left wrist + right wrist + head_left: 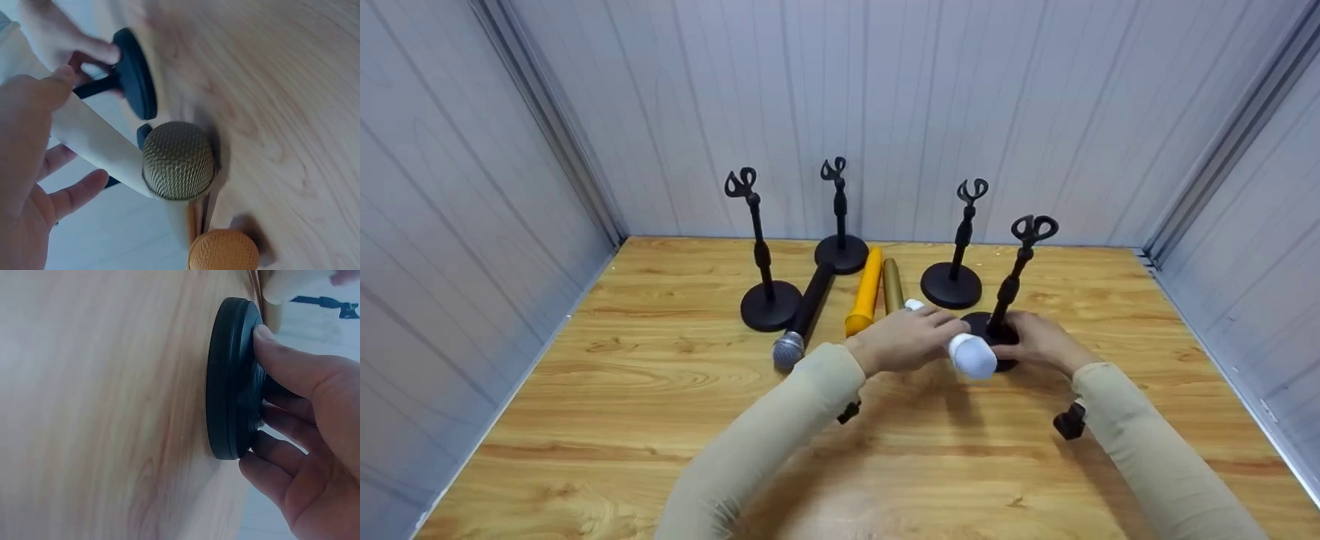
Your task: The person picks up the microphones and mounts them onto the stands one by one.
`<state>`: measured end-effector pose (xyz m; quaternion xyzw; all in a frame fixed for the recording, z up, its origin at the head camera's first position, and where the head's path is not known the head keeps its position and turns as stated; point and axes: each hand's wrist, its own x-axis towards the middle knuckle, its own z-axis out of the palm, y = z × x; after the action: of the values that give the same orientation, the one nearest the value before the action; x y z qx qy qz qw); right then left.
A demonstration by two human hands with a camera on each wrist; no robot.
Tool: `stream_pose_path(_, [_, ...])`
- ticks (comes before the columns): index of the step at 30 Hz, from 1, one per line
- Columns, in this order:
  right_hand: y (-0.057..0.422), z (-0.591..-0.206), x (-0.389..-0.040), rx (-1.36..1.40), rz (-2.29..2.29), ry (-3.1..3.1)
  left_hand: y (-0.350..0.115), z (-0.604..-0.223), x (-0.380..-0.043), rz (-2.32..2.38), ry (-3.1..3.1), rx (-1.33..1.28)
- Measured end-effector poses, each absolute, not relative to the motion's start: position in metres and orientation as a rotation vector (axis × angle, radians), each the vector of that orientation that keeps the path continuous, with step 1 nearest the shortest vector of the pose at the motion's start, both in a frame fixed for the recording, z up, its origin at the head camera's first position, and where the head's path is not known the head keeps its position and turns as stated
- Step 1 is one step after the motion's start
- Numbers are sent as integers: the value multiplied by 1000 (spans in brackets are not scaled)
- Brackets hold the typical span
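Observation:
My left hand [906, 339] grips a white microphone [973, 358] round its handle, above the table. The microphone's round head points towards me and to the right, close to the front right stand. My right hand [1041, 341] holds that black microphone stand [1008, 291] low down, its thumb and fingers on the round base [228, 382]. The stand's clip [1034, 227] is bare. Under and beside my left hand lie a gold microphone [179, 160] and a yellow microphone [868, 289]. In the head view, my left hand hides part of the gold one.
A black microphone [810, 304] with a silver head lies left of the yellow one. Three more black stands, at left [765, 262], back [841, 214] and right rear [962, 244], have bare clips. Pale panel walls [862, 112] enclose the wooden table [660, 450].

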<state>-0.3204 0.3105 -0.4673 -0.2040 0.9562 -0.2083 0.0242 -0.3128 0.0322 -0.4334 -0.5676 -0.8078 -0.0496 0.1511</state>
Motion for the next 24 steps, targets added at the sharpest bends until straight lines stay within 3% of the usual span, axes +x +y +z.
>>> stream_pose_path(16, [293, -463, -294, -681, -497, 2970, -9, -410, -332, -806, -2214, -1465])
stream_pose_path(24, [277, -466, -280, -934, -525, 3002, -19, -390, -337, -1108, -2218, -1373])
